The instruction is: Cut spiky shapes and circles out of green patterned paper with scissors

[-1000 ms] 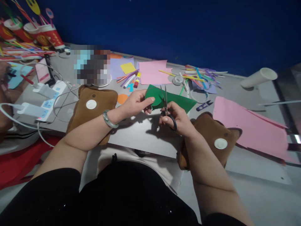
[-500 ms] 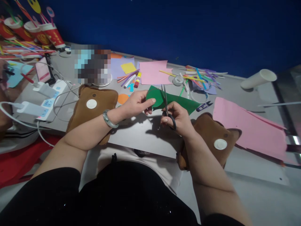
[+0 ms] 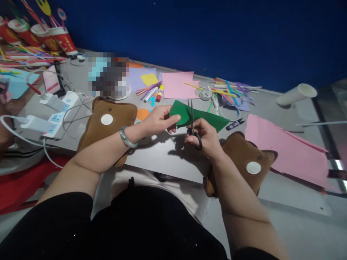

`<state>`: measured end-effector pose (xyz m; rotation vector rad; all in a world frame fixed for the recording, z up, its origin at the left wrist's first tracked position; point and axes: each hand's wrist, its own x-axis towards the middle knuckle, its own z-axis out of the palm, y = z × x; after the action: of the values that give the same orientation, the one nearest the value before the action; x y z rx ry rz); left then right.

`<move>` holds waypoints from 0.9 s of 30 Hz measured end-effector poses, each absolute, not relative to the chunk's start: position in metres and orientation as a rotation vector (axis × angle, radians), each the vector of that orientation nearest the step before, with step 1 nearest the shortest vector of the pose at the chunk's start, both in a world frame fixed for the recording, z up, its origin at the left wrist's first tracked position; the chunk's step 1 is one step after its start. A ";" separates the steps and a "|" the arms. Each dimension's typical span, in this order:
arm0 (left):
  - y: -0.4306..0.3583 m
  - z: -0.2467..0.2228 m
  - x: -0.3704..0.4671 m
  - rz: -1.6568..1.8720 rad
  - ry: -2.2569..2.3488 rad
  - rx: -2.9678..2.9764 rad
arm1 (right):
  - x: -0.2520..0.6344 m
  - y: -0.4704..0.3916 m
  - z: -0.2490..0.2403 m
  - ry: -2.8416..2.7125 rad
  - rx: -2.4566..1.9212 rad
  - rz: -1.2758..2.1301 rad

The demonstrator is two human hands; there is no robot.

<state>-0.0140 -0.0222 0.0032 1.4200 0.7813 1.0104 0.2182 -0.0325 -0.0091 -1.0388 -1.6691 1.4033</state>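
Between thumb and fingers, my left hand (image 3: 164, 119) pinches the rounded left end of a sheet of green paper (image 3: 204, 116). My right hand (image 3: 204, 135) is closed around the black handles of a pair of scissors (image 3: 192, 121). The blades are slightly parted, point away from me and cross the green paper just right of its rounded end. Below the paper, both hands are held above the grey table (image 3: 162, 155). A brown cushion-like pouch (image 3: 116, 115) lies by my left forearm, and another brown pouch (image 3: 238, 159) lies under my right forearm.
Pink paper (image 3: 287, 151) covers the right side, near a white tube (image 3: 296, 94). Behind my hands are markers (image 3: 151, 93), a glue stick (image 3: 159, 93), thread snips (image 3: 235, 124) and pipe cleaners (image 3: 233, 88). A power strip (image 3: 61, 115) with cables and red cups (image 3: 63, 40) stand left.
The view has shifted slightly. My hands keep nearly the same places on the green paper and scissors, and the scissor blades look a little closer together.
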 end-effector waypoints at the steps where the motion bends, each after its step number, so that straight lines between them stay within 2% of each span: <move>1: -0.022 0.003 -0.014 1.011 0.779 1.421 | 0.218 -0.033 -0.009 -1.667 -1.040 1.407; 27: -0.023 0.005 -0.014 0.981 0.778 1.400 | 0.219 -0.034 -0.011 -1.670 -1.053 1.341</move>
<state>-0.0140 -0.0234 0.0050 1.3997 0.7777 0.9812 0.2187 -0.0341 -0.0105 -1.0531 -1.6701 1.3405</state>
